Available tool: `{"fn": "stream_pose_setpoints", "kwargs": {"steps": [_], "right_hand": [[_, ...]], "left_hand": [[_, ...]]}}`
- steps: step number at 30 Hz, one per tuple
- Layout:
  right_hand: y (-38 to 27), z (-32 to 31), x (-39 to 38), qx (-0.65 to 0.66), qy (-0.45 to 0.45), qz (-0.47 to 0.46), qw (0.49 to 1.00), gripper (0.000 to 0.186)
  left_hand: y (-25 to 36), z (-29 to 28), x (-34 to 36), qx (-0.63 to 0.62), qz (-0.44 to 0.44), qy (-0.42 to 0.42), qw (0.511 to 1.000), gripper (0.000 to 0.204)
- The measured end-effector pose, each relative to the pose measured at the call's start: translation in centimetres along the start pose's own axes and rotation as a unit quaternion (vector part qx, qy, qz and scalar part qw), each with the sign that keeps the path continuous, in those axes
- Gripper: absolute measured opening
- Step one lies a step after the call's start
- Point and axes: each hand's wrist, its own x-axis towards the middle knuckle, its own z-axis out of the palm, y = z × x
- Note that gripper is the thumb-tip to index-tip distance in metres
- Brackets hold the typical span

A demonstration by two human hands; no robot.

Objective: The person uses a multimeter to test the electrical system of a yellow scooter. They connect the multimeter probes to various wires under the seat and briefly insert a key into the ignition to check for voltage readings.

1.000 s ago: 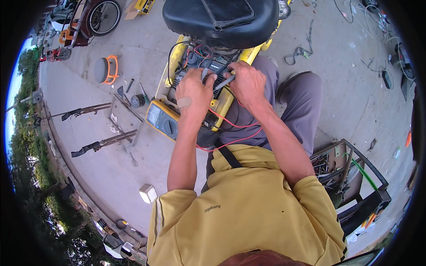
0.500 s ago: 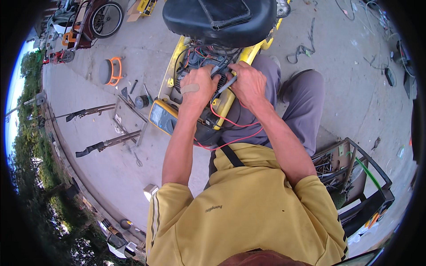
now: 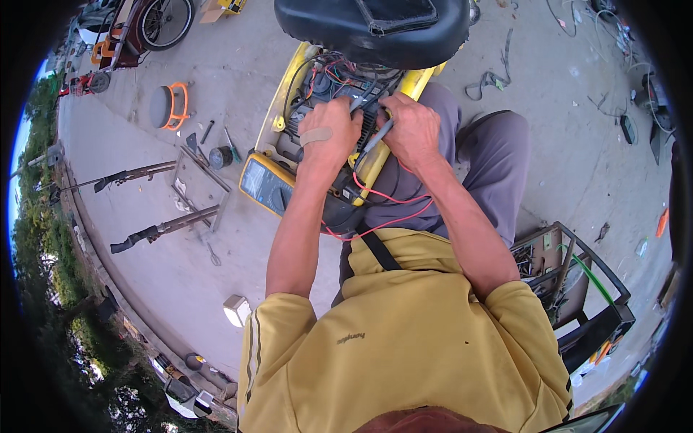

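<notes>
My left hand (image 3: 332, 133), with a tan bandage strip on its back, is closed around a grey rod-like piece (image 3: 356, 102) that looks like a test probe; its tip is hidden. My right hand (image 3: 413, 130) grips a grey test probe (image 3: 378, 136), a lead trailing from it toward my lap. Both hands are over the open wiring bay (image 3: 339, 81) of a yellow-framed scooter (image 3: 411, 83), among coloured wires and black cables. Left of my left forearm leans a yellow multimeter (image 3: 266, 186). Red leads (image 3: 393, 222) loop across my lap.
The black scooter seat (image 3: 375, 36) is tipped up beyond my hands. To the left are an orange-framed stool (image 3: 170, 108), hand tools (image 3: 208, 131) and a metal frame (image 3: 195, 180) on the concrete. A metal rack of parts (image 3: 577, 267) stands at the right.
The view has shifted a little, so the stool and metal frame appear farther left and the seat higher. Both hands keep their grips at the wiring bay.
</notes>
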Motion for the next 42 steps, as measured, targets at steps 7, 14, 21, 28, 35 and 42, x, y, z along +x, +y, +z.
{"fn": "stream_pose_setpoints", "kwargs": {"steps": [7, 14, 21, 28, 35, 42], "right_hand": [[-0.2, -0.5, -0.2, 0.023, -0.004, 0.047, 0.999, 0.018], [-0.7, -0.3, -0.5, 0.044, 0.024, 0.105, 0.993, 0.020], [-1.0, -0.8, -0.5, 0.044, 0.012, 0.134, 0.990, 0.026], [-0.3, -0.4, -0.8, 0.092, 0.049, 0.210, 0.972, 0.044], [0.7, 0.2, -1.2, 0.174, 0.060, 0.239, 0.953, 0.048], [1.3, 0.1, -1.2, 0.224, 0.041, 0.247, 0.942, 0.048]], "left_hand": [[-0.2, 0.4, 0.1, 0.019, 0.008, 0.018, 1.000, 0.031], [0.4, 0.8, 0.0, 0.028, -0.002, 0.038, 0.999, 0.034], [0.6, 1.1, 0.5, 0.041, -0.010, 0.032, 0.999, 0.040], [2.0, 0.6, 0.5, 0.046, -0.046, 0.012, 0.998, 0.044], [2.1, 0.3, 1.8, 0.070, -0.083, -0.041, 0.993, 0.056], [3.1, -0.4, 1.9, 0.033, -0.100, -0.078, 0.991, 0.062]]}}
